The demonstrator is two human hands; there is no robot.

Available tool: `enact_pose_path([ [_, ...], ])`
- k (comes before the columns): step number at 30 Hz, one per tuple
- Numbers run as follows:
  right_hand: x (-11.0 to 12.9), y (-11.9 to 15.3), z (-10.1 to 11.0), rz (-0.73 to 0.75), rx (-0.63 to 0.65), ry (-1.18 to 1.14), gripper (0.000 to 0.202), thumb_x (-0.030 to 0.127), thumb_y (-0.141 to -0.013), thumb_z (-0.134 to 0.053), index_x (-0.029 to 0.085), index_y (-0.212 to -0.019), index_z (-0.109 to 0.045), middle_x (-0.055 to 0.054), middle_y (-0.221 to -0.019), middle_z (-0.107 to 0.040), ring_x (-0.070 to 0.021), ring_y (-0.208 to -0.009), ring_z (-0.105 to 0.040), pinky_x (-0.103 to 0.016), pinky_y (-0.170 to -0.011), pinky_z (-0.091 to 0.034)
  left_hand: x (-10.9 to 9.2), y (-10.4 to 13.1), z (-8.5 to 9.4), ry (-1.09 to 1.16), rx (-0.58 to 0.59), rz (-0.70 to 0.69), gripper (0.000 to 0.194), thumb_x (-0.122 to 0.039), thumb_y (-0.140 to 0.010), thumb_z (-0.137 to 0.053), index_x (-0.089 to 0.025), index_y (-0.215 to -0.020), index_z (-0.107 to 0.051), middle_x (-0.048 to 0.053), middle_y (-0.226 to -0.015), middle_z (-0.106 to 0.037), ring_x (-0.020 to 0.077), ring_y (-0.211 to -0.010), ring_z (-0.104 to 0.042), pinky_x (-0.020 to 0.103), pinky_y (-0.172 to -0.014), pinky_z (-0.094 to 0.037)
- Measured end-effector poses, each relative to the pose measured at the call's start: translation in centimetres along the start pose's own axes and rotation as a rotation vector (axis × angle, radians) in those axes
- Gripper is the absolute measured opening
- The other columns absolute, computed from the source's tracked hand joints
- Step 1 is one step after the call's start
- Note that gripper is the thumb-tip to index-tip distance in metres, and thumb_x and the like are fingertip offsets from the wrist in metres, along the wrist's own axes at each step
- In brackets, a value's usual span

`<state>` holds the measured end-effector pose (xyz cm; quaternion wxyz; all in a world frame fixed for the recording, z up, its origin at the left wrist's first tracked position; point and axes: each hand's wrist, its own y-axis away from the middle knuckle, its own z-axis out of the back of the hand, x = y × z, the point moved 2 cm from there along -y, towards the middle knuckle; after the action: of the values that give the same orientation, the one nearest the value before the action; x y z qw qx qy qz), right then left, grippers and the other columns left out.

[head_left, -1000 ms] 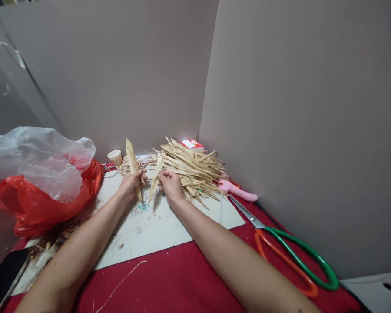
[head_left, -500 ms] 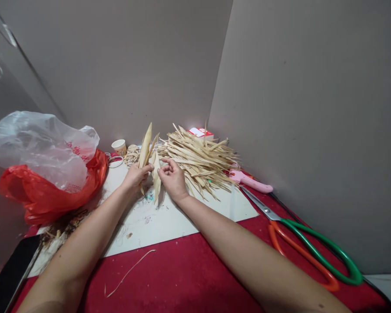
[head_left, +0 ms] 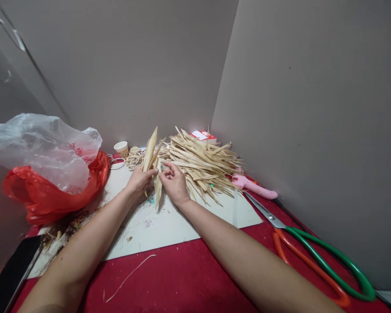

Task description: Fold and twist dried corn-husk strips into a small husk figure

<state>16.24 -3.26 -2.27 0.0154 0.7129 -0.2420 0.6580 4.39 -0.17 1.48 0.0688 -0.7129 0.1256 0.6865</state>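
Observation:
Dry, pale, pointed leaves (head_left: 150, 148) stand up out of my left hand (head_left: 140, 179), whose fingers are wrapped round their lower part. Beside them a wider pale leaf (head_left: 158, 189) hangs tip down between my two hands. My right hand (head_left: 175, 182) pinches this leaf's right edge with thumb and finger, while my left thumb touches its other side. Behind and right of my hands lies a large heap of similar dry strips (head_left: 202, 158).
Left is a red and clear plastic bag (head_left: 61, 191); near it, a paper cup (head_left: 121, 148) and rubber bands (head_left: 134, 158). Large scissors (head_left: 280, 224) and a pink-handled tool (head_left: 256, 187) lie right. A white board (head_left: 179, 230) covers part of the red cloth (head_left: 169, 278).
The whole view has shifted slightly. My left thumb has come closer to the hanging leaf, and my hands are nearer each other.

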Motion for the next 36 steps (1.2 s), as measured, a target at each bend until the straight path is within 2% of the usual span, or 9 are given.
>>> enact_pose_path([
  [5,0.0,0.0,0.0,-0.053,0.005,-0.029,0.036,0.029,-0.067,-0.061,0.018,-0.101,-0.061,0.005,-0.063,-0.056,-0.0112,-0.054,-0.05,-0.024,-0.057,-0.043,0.0,-0.4,0.4,0.025,-0.028,-0.031,0.032,-0.023,-0.06,-0.076,-0.019,-0.068,-0.046,-0.013,-0.041,-0.029,0.0019,-0.033,-0.021,0.019,-0.036,-0.013],
  [8,-0.2,-0.2,0.1,-0.104,-0.004,-0.032,0.023,0.031,-0.066,-0.061,0.019,-0.085,-0.061,0.004,-0.061,-0.056,-0.0114,-0.053,-0.049,-0.024,-0.055,-0.042,0.1,-0.3,0.3,0.003,-0.002,-0.046,0.032,-0.024,-0.058,-0.078,-0.018,-0.069,-0.048,-0.012,-0.043,-0.032,0.0019,-0.034,-0.024,0.019,-0.037,-0.015],
  [12,-0.2,-0.5,0.2,-0.078,-0.017,-0.018,0.014,0.033,-0.065,-0.061,0.019,-0.067,-0.058,0.003,-0.058,-0.056,-0.0116,-0.053,-0.048,-0.025,-0.056,-0.042,0.0,-0.2,0.2,-0.074,0.041,-0.055,0.036,-0.029,-0.057,-0.08,-0.018,-0.065,-0.047,-0.011,-0.044,-0.033,0.0023,-0.035,-0.025,0.02,-0.038,-0.016],
  [21,-0.5,-0.6,0.4,-0.053,0.007,0.107,0.012,0.031,-0.066,-0.059,0.02,-0.063,-0.057,0.003,-0.054,-0.055,-0.0124,-0.053,-0.049,-0.024,-0.055,-0.039,-0.1,-0.2,0.3,-0.205,0.026,-0.13,0.034,-0.029,-0.056,-0.078,-0.018,-0.06,-0.046,-0.008,-0.046,-0.037,0.0049,-0.041,-0.031,0.02,-0.041,-0.021],
  [26,-0.4,-0.4,0.1,-0.152,0.106,0.081,0.013,0.029,-0.066,-0.059,0.022,-0.061,-0.05,0.005,-0.047,-0.053,-0.0122,-0.044,-0.048,-0.023,-0.046,-0.036,-0.6,0.2,0.2,-0.249,0.048,-0.144,0.032,-0.028,-0.057,-0.077,-0.017,-0.057,-0.047,-0.006,-0.046,-0.039,0.0062,-0.044,-0.034,0.02,-0.042,-0.022],
  [30,0.2,-0.1,-0.1,-0.099,0.056,0.149,0.014,0.028,-0.067,-0.058,0.022,-0.058,-0.049,0.005,-0.047,-0.052,-0.0124,-0.047,-0.049,-0.024,-0.049,-0.037,-0.5,0.0,0.5,-0.227,0.104,-0.13,0.034,-0.029,-0.058,-0.077,-0.017,-0.057,-0.046,-0.008,-0.045,-0.035,0.005,-0.042,-0.031,0.02,-0.042,-0.02],
  [33,0.8,0.1,-0.3,-0.03,-0.011,0.206,0.013,0.026,-0.066,-0.06,0.021,-0.057,-0.051,0.005,-0.05,-0.053,-0.0117,-0.05,-0.048,-0.024,-0.053,-0.038,-0.3,-0.3,1.0,-0.154,0.195,-0.068,0.04,-0.032,-0.059,-0.079,-0.019,-0.058,-0.041,-0.009,-0.045,-0.031,0.0031,-0.04,-0.025,0.02,-0.041,-0.017],
  [36,1.1,0.3,-0.5,-0.022,-0.039,0.226,0.012,0.023,-0.064,-0.061,0.021,-0.057,-0.051,0.005,-0.051,-0.053,-0.0117,-0.051,-0.048,-0.024,-0.054,-0.038,-0.2,-0.6,1.5,-0.115,0.281,-0.012,0.043,-0.034,-0.06,-0.08,-0.019,-0.058,-0.04,-0.01,-0.046,-0.028,0.0021,-0.039,-0.023,0.02,-0.04,-0.016],
])
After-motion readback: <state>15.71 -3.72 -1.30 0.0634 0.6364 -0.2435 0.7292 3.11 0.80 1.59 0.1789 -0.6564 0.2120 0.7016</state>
